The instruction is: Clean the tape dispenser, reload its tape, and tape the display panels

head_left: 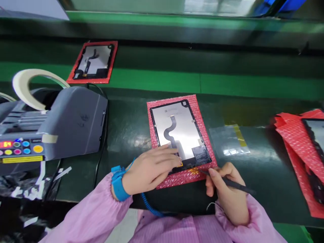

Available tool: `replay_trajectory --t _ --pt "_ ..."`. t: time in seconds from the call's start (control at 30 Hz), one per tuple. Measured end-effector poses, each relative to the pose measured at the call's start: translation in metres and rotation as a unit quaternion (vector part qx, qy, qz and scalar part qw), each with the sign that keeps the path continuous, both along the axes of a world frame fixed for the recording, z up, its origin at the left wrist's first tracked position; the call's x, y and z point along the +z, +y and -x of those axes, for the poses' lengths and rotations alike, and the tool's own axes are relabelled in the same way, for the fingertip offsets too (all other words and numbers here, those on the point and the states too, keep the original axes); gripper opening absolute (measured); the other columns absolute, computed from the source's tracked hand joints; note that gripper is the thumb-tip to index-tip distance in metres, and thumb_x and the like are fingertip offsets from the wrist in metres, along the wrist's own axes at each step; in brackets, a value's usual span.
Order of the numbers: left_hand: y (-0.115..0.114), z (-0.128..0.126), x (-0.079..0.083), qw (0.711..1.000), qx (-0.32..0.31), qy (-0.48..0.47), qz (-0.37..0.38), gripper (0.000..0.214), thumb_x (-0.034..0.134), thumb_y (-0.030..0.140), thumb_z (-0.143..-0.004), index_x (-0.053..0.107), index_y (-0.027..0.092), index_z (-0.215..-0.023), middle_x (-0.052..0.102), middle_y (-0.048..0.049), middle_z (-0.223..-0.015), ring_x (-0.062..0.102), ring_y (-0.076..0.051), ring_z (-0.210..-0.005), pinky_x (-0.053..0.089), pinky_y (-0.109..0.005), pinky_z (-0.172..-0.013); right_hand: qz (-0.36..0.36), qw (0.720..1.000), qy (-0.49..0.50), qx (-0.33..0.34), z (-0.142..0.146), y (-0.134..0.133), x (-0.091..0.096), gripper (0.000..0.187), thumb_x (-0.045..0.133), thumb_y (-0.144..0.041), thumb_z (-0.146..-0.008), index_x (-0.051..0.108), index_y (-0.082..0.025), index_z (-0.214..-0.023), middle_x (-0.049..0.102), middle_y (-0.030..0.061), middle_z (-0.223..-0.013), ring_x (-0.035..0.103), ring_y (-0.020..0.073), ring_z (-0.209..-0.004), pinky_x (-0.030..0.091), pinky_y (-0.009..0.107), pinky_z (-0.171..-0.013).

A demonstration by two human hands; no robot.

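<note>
The left hand lies flat with its fingers outstretched over the near left part of a flat rectangular panel with a silver-grey back and black rim, pressing rather than grasping, a small orange edge showing at its fingertips. The right hand grips a slim, dark, pen-like tool between thumb and fingers, its tip pointing left to the panel's near edge; whether it touches there I cannot tell. So the panel sits under the left hand's fingers, stretching ahead of them, and just ahead and to the left of the right hand. A wavy dark-grey ribbon cable runs away from the left fingers along the panel's back. Beneath the panel, a red bubble-wrap sheet shows all around, its near right corner beside the right thumb. Round the left wrist is a bright blue fabric strap. Ahead of the right hand, near it, lies a clear plastic bag with a yellow strip. Well to that hand's right are overlapping red bubble-wrap sheets. Left of the left hand stands a grey plastic machine with coloured round buttons. Farthest, ahead and left of the left hand, a second black-rimmed silver panel rests on red bubble wrap
</note>
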State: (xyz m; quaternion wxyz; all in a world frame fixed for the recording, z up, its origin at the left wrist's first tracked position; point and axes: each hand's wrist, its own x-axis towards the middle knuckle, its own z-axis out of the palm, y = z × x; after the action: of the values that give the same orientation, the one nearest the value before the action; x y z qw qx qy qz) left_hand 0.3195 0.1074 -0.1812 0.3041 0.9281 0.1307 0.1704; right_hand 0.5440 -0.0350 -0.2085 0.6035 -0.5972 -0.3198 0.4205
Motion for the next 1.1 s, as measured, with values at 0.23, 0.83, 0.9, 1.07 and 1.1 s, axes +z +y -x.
replay_trajectory --t 0.23,0.83,0.9,1.07,1.1 --pt "-0.015 0.005 -0.037 0.999 0.021 -0.012 -0.027 0.028 0.05 0.017 -0.102 0.062 0.018 -0.128 0.067 -0.0049 -0.136 0.05 -0.017 -0.14 0.036 -0.043 -0.124 -0.016 0.998 -0.056 0.018 0.023 0.014 0.004 0.03 0.069 -0.026 -0.095 0.046 -0.022 -0.075 0.066 -0.0048 -0.055 0.058 0.01 -0.038 0.05 0.019 -0.041" --pt "-0.016 0.004 -0.042 0.999 0.025 -0.026 -0.004 0.022 0.048 0.015 -0.103 0.06 0.014 -0.121 0.068 -0.0105 -0.135 0.052 -0.019 -0.139 0.041 -0.045 -0.122 0.013 0.996 -0.081 0.027 0.032 0.016 0.001 0.028 0.071 -0.024 -0.092 0.048 -0.023 -0.076 0.069 -0.0037 -0.062 0.063 0.0128 -0.042 0.052 0.022 -0.039" --pt "-0.016 0.004 -0.043 0.999 0.025 -0.02 -0.001 0.023 0.048 0.015 -0.103 0.06 0.015 -0.122 0.067 -0.0098 -0.136 0.052 -0.019 -0.139 0.041 -0.046 -0.121 0.008 0.996 -0.087 0.024 0.033 0.015 0.001 0.026 0.071 -0.023 -0.092 0.049 -0.023 -0.077 0.07 -0.004 -0.063 0.063 0.0126 -0.043 0.052 0.022 -0.039" --pt "-0.016 0.004 -0.041 1.0 0.024 -0.016 -0.012 0.023 0.047 0.017 -0.104 0.06 0.016 -0.123 0.067 -0.0083 -0.136 0.052 -0.02 -0.139 0.043 -0.046 -0.121 0.007 0.994 -0.102 0.023 0.033 0.013 0.0 0.024 0.07 -0.02 -0.093 0.05 -0.023 -0.079 0.07 -0.0045 -0.065 0.065 0.0119 -0.045 0.054 0.021 -0.042" --pt "-0.016 0.004 -0.04 1.0 0.021 -0.015 -0.015 0.023 0.047 0.017 -0.104 0.061 0.016 -0.123 0.067 -0.008 -0.135 0.052 -0.02 -0.139 0.042 -0.046 -0.121 0.008 0.994 -0.104 0.023 0.033 0.013 0.0 0.024 0.07 -0.02 -0.093 0.05 -0.023 -0.079 0.07 -0.0045 -0.065 0.065 0.0117 -0.045 0.054 0.02 -0.042"
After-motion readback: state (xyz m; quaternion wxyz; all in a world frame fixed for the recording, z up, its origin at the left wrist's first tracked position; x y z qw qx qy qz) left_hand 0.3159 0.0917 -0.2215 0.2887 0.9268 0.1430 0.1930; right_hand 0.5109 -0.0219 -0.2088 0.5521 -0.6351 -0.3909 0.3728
